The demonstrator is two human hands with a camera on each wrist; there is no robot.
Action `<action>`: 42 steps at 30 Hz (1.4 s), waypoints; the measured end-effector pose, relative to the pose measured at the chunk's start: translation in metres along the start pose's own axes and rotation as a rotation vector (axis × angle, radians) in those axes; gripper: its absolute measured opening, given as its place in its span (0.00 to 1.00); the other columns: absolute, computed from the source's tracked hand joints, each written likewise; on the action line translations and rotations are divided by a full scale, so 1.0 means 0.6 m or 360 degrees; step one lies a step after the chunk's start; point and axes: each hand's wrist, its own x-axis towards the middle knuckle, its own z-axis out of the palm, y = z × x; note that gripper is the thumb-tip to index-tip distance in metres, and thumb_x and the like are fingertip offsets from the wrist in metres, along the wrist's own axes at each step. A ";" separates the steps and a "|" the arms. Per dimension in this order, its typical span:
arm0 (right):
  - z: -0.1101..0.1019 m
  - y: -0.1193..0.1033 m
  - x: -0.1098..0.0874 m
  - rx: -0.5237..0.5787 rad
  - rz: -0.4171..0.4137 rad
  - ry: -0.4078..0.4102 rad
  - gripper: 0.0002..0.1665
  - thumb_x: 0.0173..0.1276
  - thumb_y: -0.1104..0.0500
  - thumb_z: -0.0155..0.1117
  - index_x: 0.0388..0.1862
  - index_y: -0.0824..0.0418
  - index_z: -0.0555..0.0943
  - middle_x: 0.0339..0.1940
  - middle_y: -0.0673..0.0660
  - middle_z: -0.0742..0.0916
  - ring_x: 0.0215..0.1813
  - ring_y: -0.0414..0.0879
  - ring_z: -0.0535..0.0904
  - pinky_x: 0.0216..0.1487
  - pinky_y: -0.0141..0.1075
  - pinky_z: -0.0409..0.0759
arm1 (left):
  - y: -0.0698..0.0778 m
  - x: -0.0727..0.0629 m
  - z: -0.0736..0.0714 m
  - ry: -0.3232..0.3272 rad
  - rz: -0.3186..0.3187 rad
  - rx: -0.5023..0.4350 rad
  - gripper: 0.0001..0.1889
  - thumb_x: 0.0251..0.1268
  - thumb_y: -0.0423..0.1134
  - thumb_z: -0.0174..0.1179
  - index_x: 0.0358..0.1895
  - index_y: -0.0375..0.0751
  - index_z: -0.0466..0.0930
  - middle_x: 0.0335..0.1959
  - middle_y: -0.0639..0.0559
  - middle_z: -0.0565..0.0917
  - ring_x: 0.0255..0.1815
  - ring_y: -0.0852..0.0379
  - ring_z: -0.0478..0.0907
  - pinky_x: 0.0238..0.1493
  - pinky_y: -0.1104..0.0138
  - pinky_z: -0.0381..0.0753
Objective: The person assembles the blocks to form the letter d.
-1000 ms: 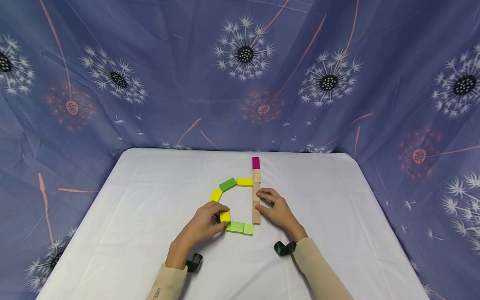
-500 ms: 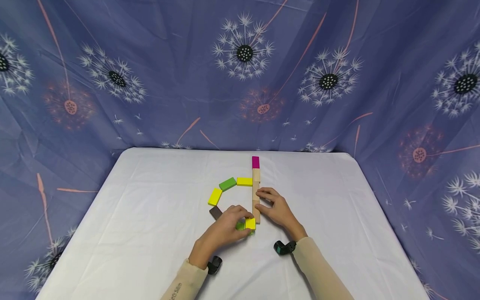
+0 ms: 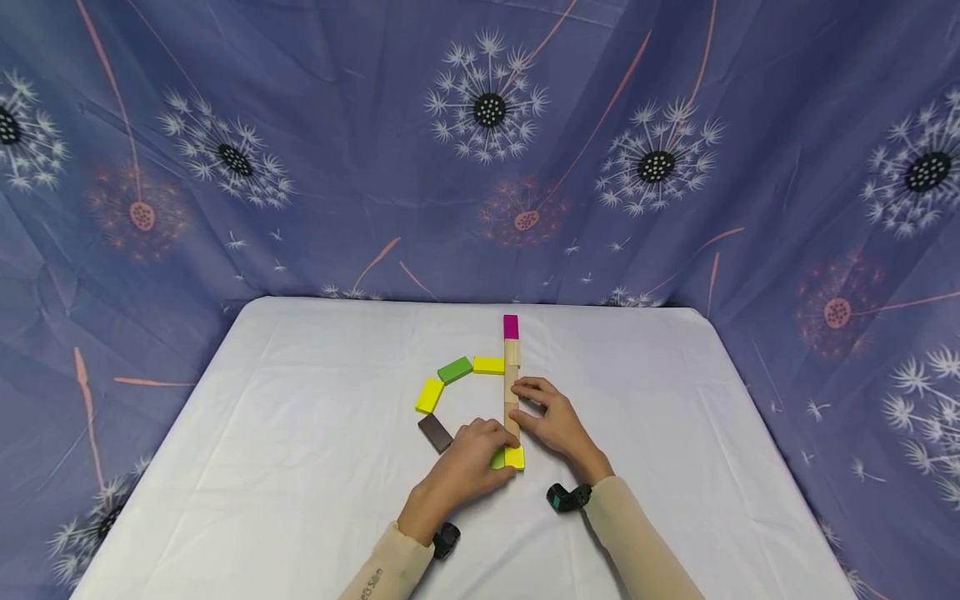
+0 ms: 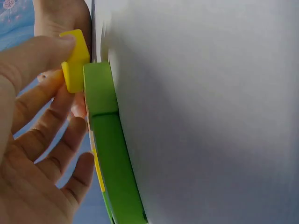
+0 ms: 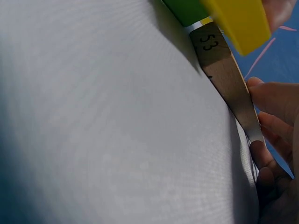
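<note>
My left hand [image 3: 467, 457] pinches a small yellow block [image 3: 514, 457] between thumb and fingers at the near end of an upright column of plain wooden blocks [image 3: 512, 383]. In the left wrist view the yellow block [image 4: 77, 77] sits higher than the light green block [image 4: 100, 86] beside it. Relaxed fingers of my right hand [image 3: 557, 421] touch the column's right side. A wooden block [image 5: 229, 81] marked 53 shows in the right wrist view, with those fingertips along its edge. My left hand covers most of the green blocks in the head view.
A magenta block [image 3: 511, 327] tops the column. Left of it curve a yellow block [image 3: 489, 365], a green block [image 3: 454, 370], another yellow block [image 3: 430, 395] and a dark brown block [image 3: 435, 433]. All lie on a white-covered table [image 3: 300, 467] before a patterned blue curtain [image 3: 360, 150].
My left hand has carried the yellow block rightward and slightly nearer, from the lower left of the curve to the column's near end, uncovering the brown block. The right hand stays put.
</note>
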 end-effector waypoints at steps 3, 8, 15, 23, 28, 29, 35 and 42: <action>-0.001 -0.002 -0.001 0.0020 0.0009 0.0001 0.27 0.69 0.52 0.74 0.65 0.58 0.83 0.68 0.51 0.81 0.73 0.52 0.74 0.67 0.52 0.77 | 0.003 0.002 0.006 -0.0004 -0.0018 0.0046 0.14 0.60 0.46 0.74 0.48 0.49 0.88 0.46 0.56 0.85 0.47 0.57 0.76 0.49 0.62 0.73; -0.001 -0.004 -0.002 0.0040 -0.0003 0.0000 0.27 0.69 0.53 0.74 0.64 0.58 0.84 0.68 0.52 0.81 0.72 0.52 0.74 0.68 0.53 0.76 | 0.005 0.003 0.014 0.0000 -0.0065 0.0076 0.13 0.59 0.45 0.76 0.46 0.49 0.89 0.46 0.56 0.83 0.47 0.56 0.75 0.50 0.60 0.73; 0.002 -0.005 -0.001 0.0035 0.0012 0.0015 0.26 0.69 0.53 0.73 0.64 0.58 0.84 0.67 0.51 0.81 0.72 0.51 0.74 0.70 0.52 0.76 | 0.006 0.003 0.015 0.0014 -0.0129 0.0053 0.12 0.57 0.45 0.76 0.43 0.50 0.89 0.45 0.57 0.82 0.46 0.57 0.74 0.48 0.60 0.73; 0.000 -0.004 -0.001 -0.0002 0.0015 0.0015 0.26 0.69 0.53 0.74 0.64 0.58 0.84 0.67 0.51 0.81 0.72 0.51 0.75 0.65 0.52 0.78 | 0.007 -0.007 0.000 0.0056 -0.0117 0.0050 0.17 0.57 0.48 0.75 0.50 0.52 0.87 0.49 0.57 0.83 0.51 0.55 0.75 0.52 0.58 0.72; 0.000 -0.005 -0.002 0.0011 0.0040 -0.0007 0.27 0.69 0.50 0.73 0.65 0.57 0.84 0.68 0.50 0.81 0.72 0.51 0.75 0.65 0.51 0.78 | 0.001 -0.019 -0.011 0.0096 -0.0137 0.0047 0.21 0.57 0.51 0.75 0.54 0.51 0.86 0.51 0.57 0.82 0.55 0.53 0.75 0.56 0.55 0.72; 0.000 -0.005 -0.003 0.0009 0.0032 -0.0001 0.27 0.69 0.50 0.74 0.64 0.57 0.84 0.68 0.50 0.81 0.72 0.51 0.75 0.64 0.51 0.79 | 0.000 -0.021 -0.012 0.0102 -0.0141 0.0044 0.22 0.57 0.52 0.74 0.55 0.51 0.86 0.51 0.56 0.82 0.55 0.53 0.76 0.57 0.54 0.72; 0.001 -0.004 -0.004 -0.0020 -0.0032 0.0052 0.26 0.68 0.51 0.75 0.63 0.57 0.85 0.66 0.51 0.82 0.69 0.51 0.77 0.58 0.47 0.80 | -0.007 -0.032 -0.020 0.0123 -0.0151 -0.0043 0.28 0.57 0.57 0.74 0.60 0.51 0.84 0.56 0.56 0.82 0.58 0.53 0.76 0.59 0.51 0.74; 0.003 -0.005 -0.003 -0.0013 -0.0030 0.0049 0.26 0.67 0.51 0.75 0.63 0.57 0.85 0.66 0.50 0.82 0.69 0.51 0.77 0.58 0.47 0.80 | -0.011 -0.042 -0.031 0.0094 -0.0178 -0.0121 0.33 0.56 0.60 0.72 0.65 0.52 0.81 0.60 0.56 0.81 0.65 0.52 0.74 0.62 0.49 0.73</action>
